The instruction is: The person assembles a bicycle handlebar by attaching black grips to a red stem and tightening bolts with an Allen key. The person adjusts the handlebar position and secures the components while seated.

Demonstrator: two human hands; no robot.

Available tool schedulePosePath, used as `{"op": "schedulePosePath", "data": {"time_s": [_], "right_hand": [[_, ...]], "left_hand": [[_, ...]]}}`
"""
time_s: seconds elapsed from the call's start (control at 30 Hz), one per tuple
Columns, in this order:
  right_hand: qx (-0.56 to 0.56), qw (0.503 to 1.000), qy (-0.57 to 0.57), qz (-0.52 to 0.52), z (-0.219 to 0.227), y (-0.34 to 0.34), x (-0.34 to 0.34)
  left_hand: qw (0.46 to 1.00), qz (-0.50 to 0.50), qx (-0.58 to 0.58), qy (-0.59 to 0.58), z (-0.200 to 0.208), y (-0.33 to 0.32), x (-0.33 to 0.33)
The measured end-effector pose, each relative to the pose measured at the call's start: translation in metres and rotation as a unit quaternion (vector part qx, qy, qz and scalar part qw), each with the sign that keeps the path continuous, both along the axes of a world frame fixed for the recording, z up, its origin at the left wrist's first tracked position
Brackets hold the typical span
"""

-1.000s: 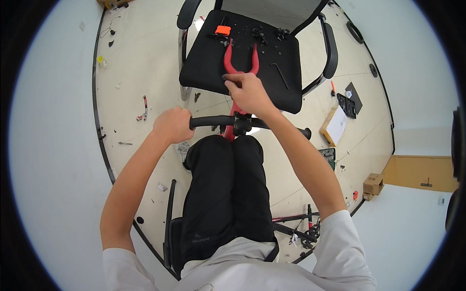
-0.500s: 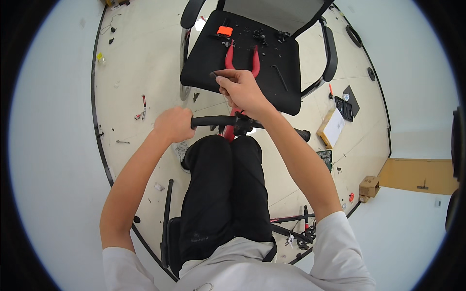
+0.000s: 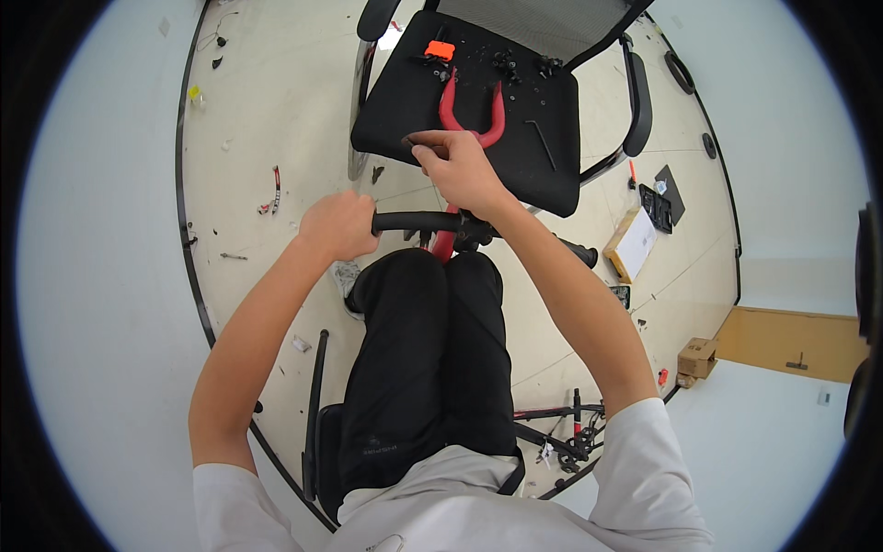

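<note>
My left hand (image 3: 340,225) is wrapped round the left end of a black bicycle handlebar (image 3: 416,221) lying across above my knees. Over the handlebar and the front edge of a black chair seat (image 3: 391,120), my right hand (image 3: 457,167) pinches a small dark piece between thumb and fingertips; its kind is too small to tell. A red bicycle fork (image 3: 498,120) rests with its two legs on the seat, partly hidden behind my right hand. Beside it lies a black hex key (image 3: 542,145). The handlebar's clamp is partly covered by my right forearm.
Farther back on the seat are an orange part (image 3: 441,50) and several small black parts (image 3: 505,64). A white board (image 3: 635,244) and an open tool case (image 3: 656,210) lie on the floor to the right. A bicycle frame (image 3: 552,428) lies near my right side.
The chair and floor appear slightly farther right in the picture. My left hand, still on the handlebar, appears a little higher and farther right. My right hand keeps its pinch.
</note>
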State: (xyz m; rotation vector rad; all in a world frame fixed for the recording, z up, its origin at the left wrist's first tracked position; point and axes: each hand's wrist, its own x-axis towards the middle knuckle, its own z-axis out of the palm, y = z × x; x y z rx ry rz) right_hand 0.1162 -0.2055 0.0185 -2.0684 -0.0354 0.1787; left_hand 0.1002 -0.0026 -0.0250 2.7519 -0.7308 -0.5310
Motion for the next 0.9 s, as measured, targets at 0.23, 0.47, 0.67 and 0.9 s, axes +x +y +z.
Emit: {"op": "schedulePosePath", "data": {"time_s": [0.23, 0.47, 0.67, 0.9], "right_hand": [[-0.057, 0.982, -0.12, 0.131, 0.0, 0.006, -0.005], [-0.081, 0.97, -0.129, 0.188, 0.008, 0.007, -0.001], [-0.045, 0.978, -0.095, 0.182, 0.011, 0.006, -0.008], [-0.028, 0.983, -0.096, 0.153, -0.006, 0.002, 0.004]], "left_hand": [[1.0, 0.002, 0.003, 0.012, 0.003, -0.001, 0.001], [1.0, 0.002, 0.006, 0.013, 0.005, 0.0, 0.001], [0.999, 0.008, 0.016, 0.041, 0.007, -0.002, 0.001], [1.0, 0.003, 0.018, 0.025, 0.009, -0.002, 0.001]]}}
